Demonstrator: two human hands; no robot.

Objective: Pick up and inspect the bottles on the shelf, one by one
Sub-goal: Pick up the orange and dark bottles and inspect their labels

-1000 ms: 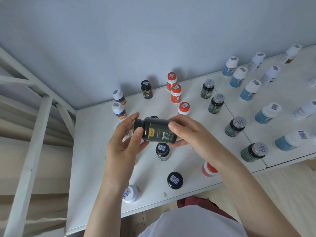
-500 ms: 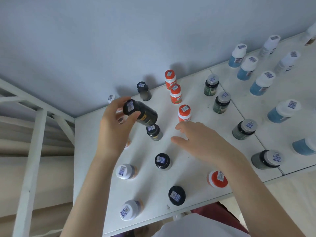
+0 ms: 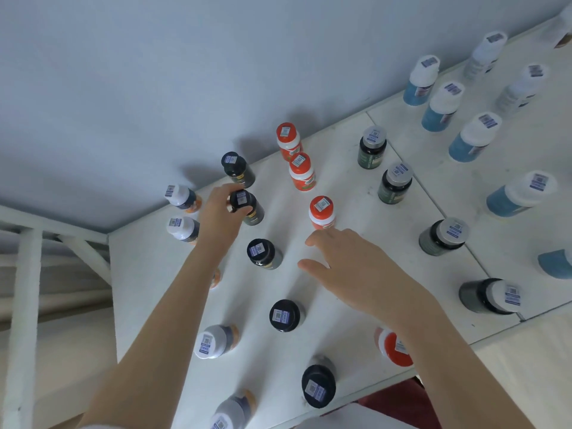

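Two white-capped bottles (image 3: 180, 196) stand at nine o'clock of your left hand (image 3: 218, 219). That hand is clamped on the cap of the dark bottle (image 3: 254, 212), thumb and fingers curled round it. The bottle leans slightly at ten o'clock on the shelf (image 3: 148, 274); whether its base touches, you cannot tell. One black-capped bottle (image 3: 236, 168) stands at twelve o'clock of it, another (image 3: 263, 253) at six. Your right hand (image 3: 359, 267) is spread over the shelf, fingers straight and apart, holding nothing, with a red bottle (image 3: 322, 212) at twelve o'clock of its fingertips. Green bottles (image 3: 394, 187) stand at two o'clock of that hand, blue bottles (image 3: 439, 109) beyond.
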